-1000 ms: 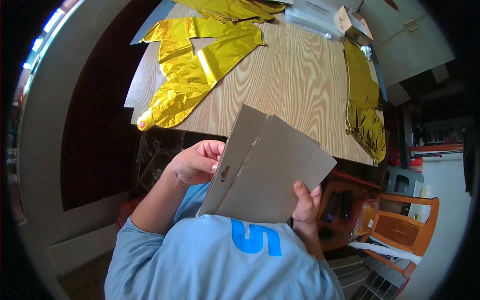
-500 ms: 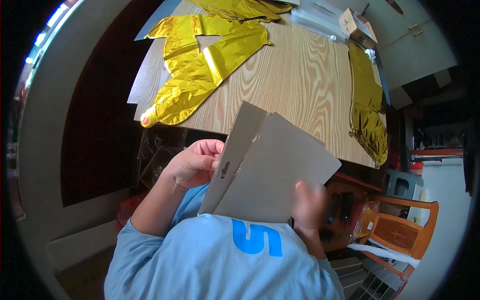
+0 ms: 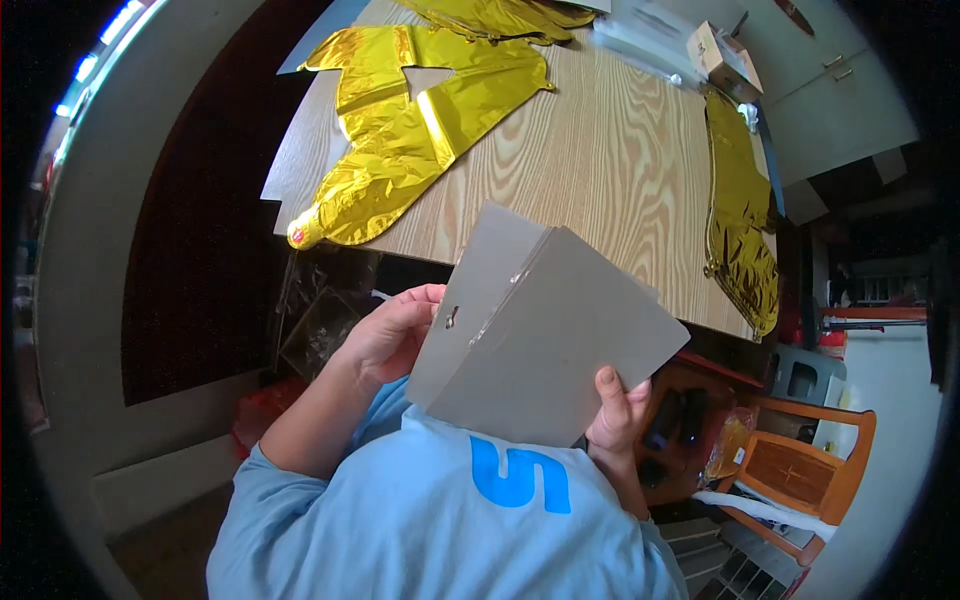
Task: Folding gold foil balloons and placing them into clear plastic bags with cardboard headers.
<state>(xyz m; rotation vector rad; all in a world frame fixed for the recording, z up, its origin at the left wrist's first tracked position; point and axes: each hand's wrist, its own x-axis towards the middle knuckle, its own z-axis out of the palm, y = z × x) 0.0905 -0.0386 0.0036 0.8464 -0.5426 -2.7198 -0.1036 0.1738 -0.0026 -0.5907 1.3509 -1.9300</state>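
Note:
A folded grey cardboard piece (image 3: 560,335) is held in front of my chest, with a crease running down it and a hang hole in its narrow left flap. My left hand (image 3: 395,330) is closed at the outer edge of that flap; its fingertips go partly behind the board. At the lower right edge, my right hand (image 3: 618,408) grips the board, thumb on the near face and fingers behind. Beyond it on the table lies a flat gold foil balloon (image 3: 400,130) with a hole in it. Whatever is behind the cardboard is hidden.
The wood-grain table (image 3: 600,170) holds another gold foil piece (image 3: 740,200) along its right side and more gold foil (image 3: 490,18) at the far edge. A small cardboard box (image 3: 722,62) sits far right, near clear plastic (image 3: 640,45). A wooden chair (image 3: 795,465) stands lower right.
My right hand, blurred before, now rests steady with its thumb on the board. The narrow left flap has turned to face me more.

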